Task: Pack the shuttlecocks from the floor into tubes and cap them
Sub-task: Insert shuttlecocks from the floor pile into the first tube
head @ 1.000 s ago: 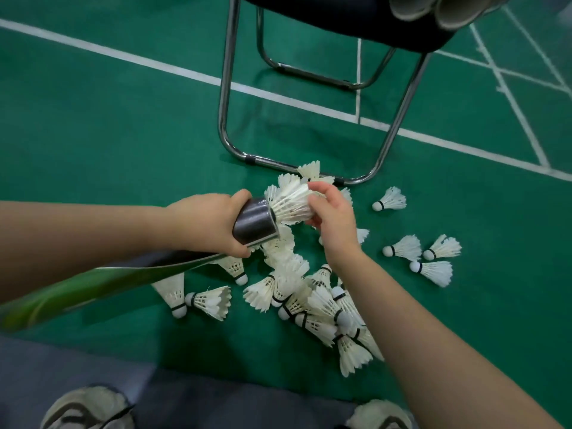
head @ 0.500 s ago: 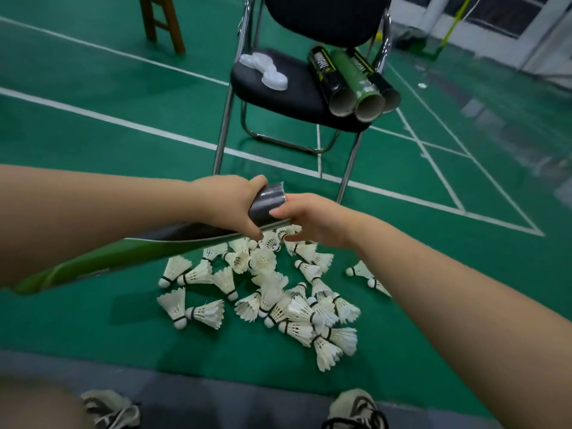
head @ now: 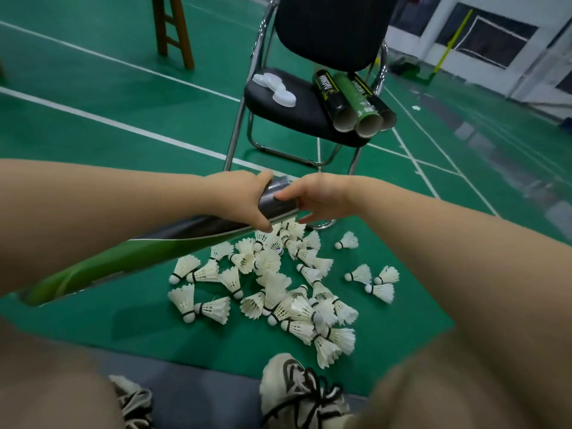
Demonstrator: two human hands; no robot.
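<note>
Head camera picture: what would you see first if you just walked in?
A big heap of white feather shuttlecocks on the green court floor, right in the middle. Above it the left hand grips a long green-and-black tube, the right hand at its silver mouth. Behind, a black chair carries three open tubes and white caps.

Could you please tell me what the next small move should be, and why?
Probably move the right hand off the tube down to the heap of shuttlecocks and pick one up: the left hand grips the tube near its open end, no feathers show there, and many lie on the floor.
</note>
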